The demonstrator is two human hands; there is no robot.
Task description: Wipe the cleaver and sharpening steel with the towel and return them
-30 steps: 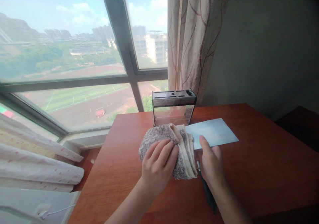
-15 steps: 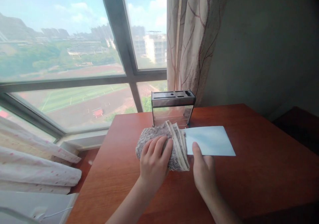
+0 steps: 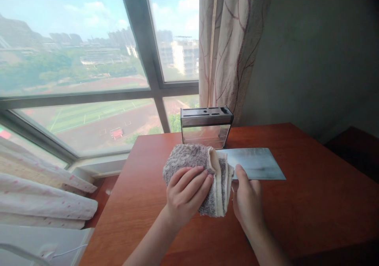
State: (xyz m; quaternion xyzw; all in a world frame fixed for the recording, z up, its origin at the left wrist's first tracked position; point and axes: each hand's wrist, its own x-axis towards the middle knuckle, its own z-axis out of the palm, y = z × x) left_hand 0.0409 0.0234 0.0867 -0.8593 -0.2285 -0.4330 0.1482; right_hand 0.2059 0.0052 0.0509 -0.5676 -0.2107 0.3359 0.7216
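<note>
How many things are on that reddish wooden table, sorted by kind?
Cloths: 1, the folded grey-and-cream fluffy towel, gripped by the left hand.
Knives: 1, the broad rectangular steel cleaver, held at its handle end by the right hand.
Knife holders: 1, the slotted metal-and-clear knife block.
Total: 3 things on the table.

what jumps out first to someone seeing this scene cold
At the middle of the red-brown table, the left hand clutches a folded grey towel against a broad cleaver blade, which the right hand holds by the handle. Behind them a steel knife block stands by the big window.
</note>
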